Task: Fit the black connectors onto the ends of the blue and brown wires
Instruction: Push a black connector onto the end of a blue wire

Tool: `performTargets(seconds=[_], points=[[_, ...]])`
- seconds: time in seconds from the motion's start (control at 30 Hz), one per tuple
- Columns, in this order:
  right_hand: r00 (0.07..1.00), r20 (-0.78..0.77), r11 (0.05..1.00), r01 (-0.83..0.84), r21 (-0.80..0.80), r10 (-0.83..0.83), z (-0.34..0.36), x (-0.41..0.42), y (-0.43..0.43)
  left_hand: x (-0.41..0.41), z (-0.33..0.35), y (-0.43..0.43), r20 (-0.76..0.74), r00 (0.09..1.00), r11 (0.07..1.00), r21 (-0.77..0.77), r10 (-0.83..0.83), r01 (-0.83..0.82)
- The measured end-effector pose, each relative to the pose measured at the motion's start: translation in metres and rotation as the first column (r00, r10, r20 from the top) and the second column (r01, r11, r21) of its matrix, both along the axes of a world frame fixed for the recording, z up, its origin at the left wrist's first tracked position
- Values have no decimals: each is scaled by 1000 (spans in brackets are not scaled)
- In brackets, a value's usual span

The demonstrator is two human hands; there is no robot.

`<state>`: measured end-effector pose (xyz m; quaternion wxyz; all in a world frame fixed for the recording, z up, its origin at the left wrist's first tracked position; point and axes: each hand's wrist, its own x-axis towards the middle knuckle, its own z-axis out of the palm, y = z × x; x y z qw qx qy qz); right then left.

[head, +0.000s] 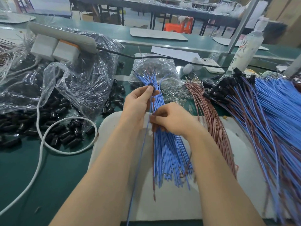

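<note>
**Connector up-frame, wire ends below it**

Green tabletop (32, 168) is carrying a white pad (172, 207) at the lower centre of the frame, and a bundle of blue wires (167, 154) is lying on it, running up the frame from lower centre to upper centre.

The left hand (138, 103) is hovering over the top of that bundle and pinching one black connector (150, 87) between thumb and fingers. Just below and to the right, the right hand (174, 119) is curling its fingers (156, 119) around thin wire at the bundle's left edge. A brown wire (153, 168) and a single blue wire (138, 163) are trailing from that grip down toward the bottom of the frame.

The coming move is turning on one line. The connector is sitting straight up-frame from the right hand's fingers, a little apart from them, and the held wires' long axis is pointing almost directly at it. The right hand is the nearer one to the wire ends, so it is probably doing the feeding while the left steadies the connector. Whether any wire end is already sitting inside the connector is too small to tell.

Loose connectors (61, 136) are lying heaped at the left. A spare brown bundle (215, 128) is lying to the right of the pad, and finished wires (254, 111) are fanning out on the far right.
</note>
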<state>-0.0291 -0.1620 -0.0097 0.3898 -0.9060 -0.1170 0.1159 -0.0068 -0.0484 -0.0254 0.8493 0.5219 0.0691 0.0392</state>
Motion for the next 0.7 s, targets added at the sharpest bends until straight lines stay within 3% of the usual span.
performTargets(seconds=[0.17, 0.37, 0.5, 0.57, 0.6, 0.7], points=[[954, -175, 968, -223, 118, 242, 12, -10, -2, 5, -1, 5, -5, 994, 992, -73, 105, -105], [740, -348, 812, -566, 141, 576, 18, -30, 18, 7, -1, 9, -43, 990, 988, -72, 134, -137], [648, -398, 744, -651, 153, 649, 18, -33, 23, 8, -3, 11, -42, 991, 986, -98, 128, -131], [696, -370, 780, -603, 164, 616, 19, -31, 18, 8, -3, 11, -46, 993, 989, -87, 112, -116], [770, -317, 832, -532, 160, 554, 19, -27, 15, 8, -3, 10, -53, 993, 991, -76, 102, -106], [991, -20, 978, -128, 167, 133, 9, -9, 6, 8, -5, 6, -61, 996, 997, -28, 72, -74]])
